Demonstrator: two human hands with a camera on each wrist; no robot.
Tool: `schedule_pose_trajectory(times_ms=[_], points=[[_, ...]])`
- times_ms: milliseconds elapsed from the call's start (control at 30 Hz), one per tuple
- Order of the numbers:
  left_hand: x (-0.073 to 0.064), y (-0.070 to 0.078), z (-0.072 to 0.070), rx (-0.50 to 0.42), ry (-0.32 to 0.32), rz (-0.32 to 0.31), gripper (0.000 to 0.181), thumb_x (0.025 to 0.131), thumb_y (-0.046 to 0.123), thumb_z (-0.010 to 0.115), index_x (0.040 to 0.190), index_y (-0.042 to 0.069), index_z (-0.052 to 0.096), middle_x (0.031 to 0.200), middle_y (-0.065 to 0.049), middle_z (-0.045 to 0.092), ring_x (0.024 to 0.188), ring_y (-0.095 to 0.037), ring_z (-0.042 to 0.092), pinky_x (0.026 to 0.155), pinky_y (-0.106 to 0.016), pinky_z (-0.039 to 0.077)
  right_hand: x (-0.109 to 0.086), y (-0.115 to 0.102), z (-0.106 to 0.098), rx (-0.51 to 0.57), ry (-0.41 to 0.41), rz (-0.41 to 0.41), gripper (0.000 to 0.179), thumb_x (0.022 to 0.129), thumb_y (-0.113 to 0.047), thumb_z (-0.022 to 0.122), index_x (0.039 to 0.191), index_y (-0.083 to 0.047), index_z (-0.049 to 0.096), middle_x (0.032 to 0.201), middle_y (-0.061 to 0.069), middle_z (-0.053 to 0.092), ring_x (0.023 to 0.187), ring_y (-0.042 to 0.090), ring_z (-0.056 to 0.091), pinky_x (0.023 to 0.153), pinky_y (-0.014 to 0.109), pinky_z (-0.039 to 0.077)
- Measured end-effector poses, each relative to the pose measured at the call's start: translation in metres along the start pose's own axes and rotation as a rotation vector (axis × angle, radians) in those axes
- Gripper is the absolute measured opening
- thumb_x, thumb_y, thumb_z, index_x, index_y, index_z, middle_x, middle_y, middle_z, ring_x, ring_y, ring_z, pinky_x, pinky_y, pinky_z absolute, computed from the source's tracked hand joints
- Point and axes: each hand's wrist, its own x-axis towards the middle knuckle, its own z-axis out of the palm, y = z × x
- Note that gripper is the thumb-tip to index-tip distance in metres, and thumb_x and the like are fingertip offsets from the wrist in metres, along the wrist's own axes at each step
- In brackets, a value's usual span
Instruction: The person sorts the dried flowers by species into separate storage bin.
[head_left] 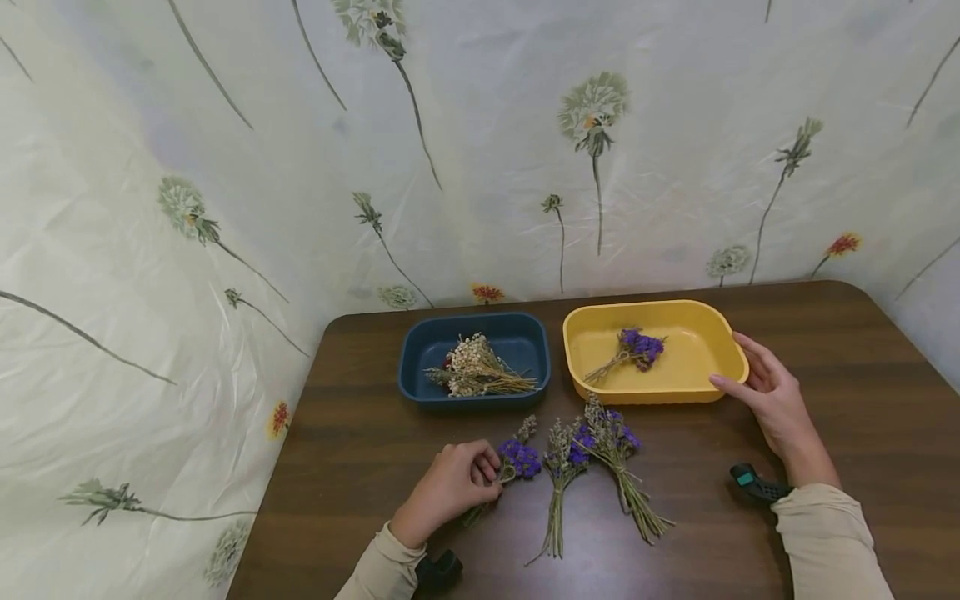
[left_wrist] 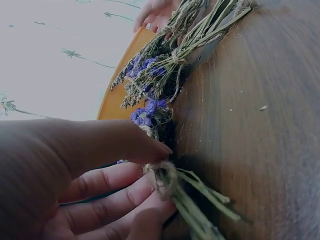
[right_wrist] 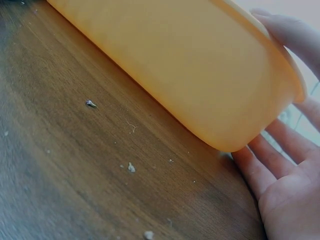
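My left hand (head_left: 453,483) pinches a small tied bunch of dried purple flowers (head_left: 520,457) at its twine (left_wrist: 162,177), low over the table. In the left wrist view the cut stems stick out past the fingertips. My right hand (head_left: 776,400) grips the right end of a yellow tray (head_left: 656,397), thumb at the rim and fingers along the outer wall. Inside that tray lies another purple flower bunch (head_left: 641,346). Between the hands, two tied bunches of lavender-like sprigs with purple flowers, a left one (head_left: 557,492) and a right one (head_left: 626,467), rest on the wood.
A dark blue tray (head_left: 408,392) stands left of the yellow one, holding a bunch of small cream dried flowers (head_left: 476,367). Small plant crumbs (right_wrist: 131,167) dot the brown table (head_left: 345,433). Behind it hangs a flower-printed sheet (head_left: 487,167).
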Motion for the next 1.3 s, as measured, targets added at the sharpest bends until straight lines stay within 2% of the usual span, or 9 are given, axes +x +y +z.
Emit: schedule_pose_trajectory(times_ms=[300, 600, 1133, 1300], points=[[0.001, -0.002, 0.002, 0.009, 0.017, 0.017, 0.010, 0.083, 0.006, 0.079, 0.087, 0.012, 0.072, 0.078, 0.003, 0.071, 0.063, 0.001, 0.060, 0.062, -0.018, 0.053, -0.001, 0.000, -0.001, -0.019, 0.001, 0.014, 0.076, 0.096, -0.002, 0.071, 0.161, -0.018, 0.035, 0.170, -0.002, 0.031, 0.121, -0.013, 0.055, 0.091, 0.001, 0.046], [0.001, -0.002, -0.001, 0.036, 0.028, 0.035, 0.014, 0.082, 0.007, 0.081, 0.081, 0.016, 0.071, 0.072, 0.005, 0.070, 0.060, 0.003, 0.059, 0.060, -0.017, 0.052, 0.000, 0.000, -0.001, 0.011, -0.013, -0.005, 0.076, 0.096, 0.001, 0.070, 0.161, -0.016, 0.035, 0.168, -0.003, 0.035, 0.123, -0.011, 0.055, 0.092, 0.003, 0.047], [-0.004, 0.004, -0.011, -0.021, 0.004, 0.048, 0.015, 0.082, 0.004, 0.079, 0.081, 0.015, 0.070, 0.074, 0.004, 0.071, 0.061, -0.001, 0.061, 0.060, -0.019, 0.052, -0.001, 0.004, -0.003, 0.042, -0.019, -0.029, 0.074, 0.096, 0.004, 0.068, 0.161, -0.014, 0.036, 0.167, -0.004, 0.037, 0.123, -0.010, 0.056, 0.092, 0.003, 0.047], [-0.004, 0.006, -0.013, -0.028, 0.003, 0.050, 0.014, 0.084, 0.005, 0.079, 0.082, 0.017, 0.070, 0.074, 0.006, 0.070, 0.061, -0.001, 0.061, 0.061, -0.019, 0.052, 0.000, 0.004, -0.001, 0.005, -0.004, -0.016, 0.075, 0.096, 0.002, 0.069, 0.161, -0.015, 0.036, 0.167, -0.002, 0.037, 0.122, -0.010, 0.056, 0.091, 0.003, 0.047]])
